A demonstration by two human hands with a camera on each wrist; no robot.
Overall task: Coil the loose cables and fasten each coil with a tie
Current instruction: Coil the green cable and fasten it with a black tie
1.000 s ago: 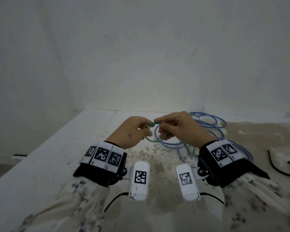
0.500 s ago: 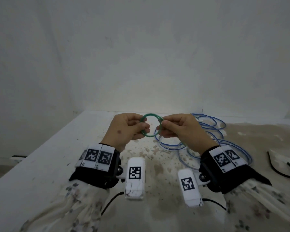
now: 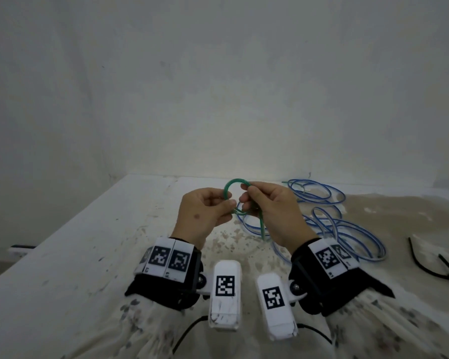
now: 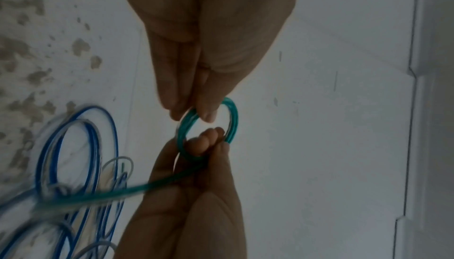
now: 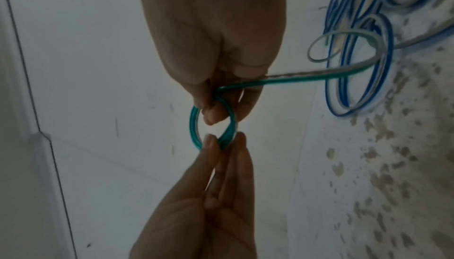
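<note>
I hold a small green cable coil (image 3: 234, 181) up between both hands above the white table (image 3: 88, 255). My left hand (image 3: 227, 206) pinches the coil's left side between thumb and fingers, plain in the left wrist view (image 4: 194, 113). My right hand (image 3: 246, 198) grips the other side with a fingertip poked through the ring (image 5: 216, 111). The coil (image 4: 232, 119) (image 5: 194, 125) has several turns. Its green tail (image 3: 261, 224) (image 5: 294, 80) runs from under my right hand toward the blue cable.
A loose blue and white cable (image 3: 322, 202) (image 4: 52, 146) (image 5: 343, 88) sprawls in loops on the table behind my right hand. Black ties (image 3: 423, 268) lie at the far right. The table's right part is stained brown; a wall stands close behind.
The green loop has grown from a small twist into a round ring held higher. My right finger now sits inside the ring and the tail hangs below that hand.
</note>
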